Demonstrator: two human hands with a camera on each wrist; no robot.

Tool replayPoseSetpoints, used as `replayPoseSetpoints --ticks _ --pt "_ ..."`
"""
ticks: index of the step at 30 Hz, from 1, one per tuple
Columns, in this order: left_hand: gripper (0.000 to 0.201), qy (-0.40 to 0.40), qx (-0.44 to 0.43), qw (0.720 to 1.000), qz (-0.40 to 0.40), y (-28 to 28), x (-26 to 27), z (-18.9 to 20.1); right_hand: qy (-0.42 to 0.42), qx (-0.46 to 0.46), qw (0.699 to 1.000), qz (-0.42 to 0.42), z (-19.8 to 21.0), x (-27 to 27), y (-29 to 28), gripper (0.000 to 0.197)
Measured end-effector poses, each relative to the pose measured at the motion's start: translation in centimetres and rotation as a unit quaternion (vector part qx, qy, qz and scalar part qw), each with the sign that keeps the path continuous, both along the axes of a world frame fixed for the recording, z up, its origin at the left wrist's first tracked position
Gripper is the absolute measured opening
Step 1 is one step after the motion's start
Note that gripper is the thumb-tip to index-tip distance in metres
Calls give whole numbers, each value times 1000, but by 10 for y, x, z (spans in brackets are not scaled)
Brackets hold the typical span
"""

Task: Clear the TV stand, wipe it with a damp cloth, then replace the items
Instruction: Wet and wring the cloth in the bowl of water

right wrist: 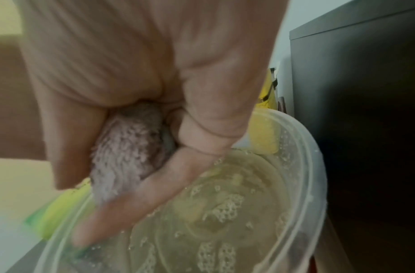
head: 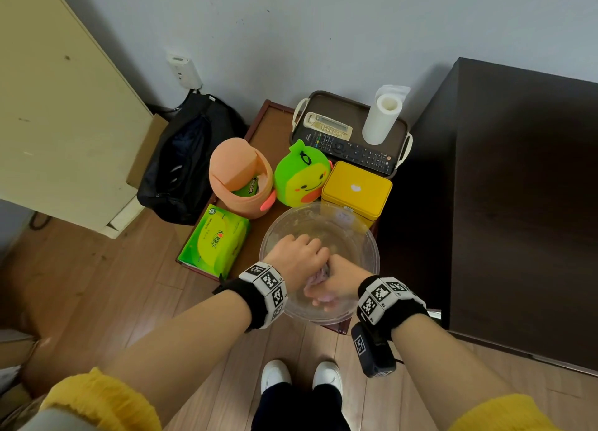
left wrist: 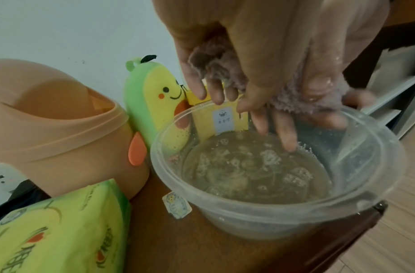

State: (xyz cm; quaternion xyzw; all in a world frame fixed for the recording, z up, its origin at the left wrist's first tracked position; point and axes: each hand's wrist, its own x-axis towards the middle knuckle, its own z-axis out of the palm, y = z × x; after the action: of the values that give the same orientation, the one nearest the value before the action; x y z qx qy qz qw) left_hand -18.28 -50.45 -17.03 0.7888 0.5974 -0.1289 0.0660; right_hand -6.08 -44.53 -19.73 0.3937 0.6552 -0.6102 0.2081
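Left hand (head: 299, 258) and right hand (head: 339, 283) grips both clamped on wet cloth (right wrist: 124, 153), over clear bowl (head: 372, 252) of water

lilac cloth (left wrist: 292, 99), peach bin (head: 239, 178), yellow tin (head: 356, 188), seemingly dark-brown stand (head: 524, 204)

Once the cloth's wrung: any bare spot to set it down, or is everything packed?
The dark TV stand top at right is bare. On the side table, only the back-left corner behind the peach bin is free. The rest is crowded: tray, yellow tin, tissue pack, bowl.
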Motion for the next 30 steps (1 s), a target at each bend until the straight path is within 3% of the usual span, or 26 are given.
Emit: replayPoseSetpoints --ticks 4,6,8,10,14,19,24,30 --pt "43 -20 -17 999 26 1 3 -7 26 106 994 30 -1 -4 -1 11" --pt "49 -38 -17 999 35 1 4 -4 26 174 982 70 2 -7 -3 34" --pt "46 -57 -36 996 55 3 6 5 7 239 966 102 7 -9 -4 44" --pt "38 -45 -89 991 89 4 10 8 -15 252 964 85 8 -8 -4 39" --pt "26 -48 -112 985 121 5 14 9 -87 280 953 81 13 -7 -6 33" --pt "20 -54 -158 975 145 6 14 9 -107 333 927 136 21 -7 -13 14" --pt "16 -63 -182 966 173 4 9 10 -89 378 903 183 23 -9 -18 17" --pt "25 -94 -171 957 215 4 3 6 -66 423 874 228 28 -11 -17 31"
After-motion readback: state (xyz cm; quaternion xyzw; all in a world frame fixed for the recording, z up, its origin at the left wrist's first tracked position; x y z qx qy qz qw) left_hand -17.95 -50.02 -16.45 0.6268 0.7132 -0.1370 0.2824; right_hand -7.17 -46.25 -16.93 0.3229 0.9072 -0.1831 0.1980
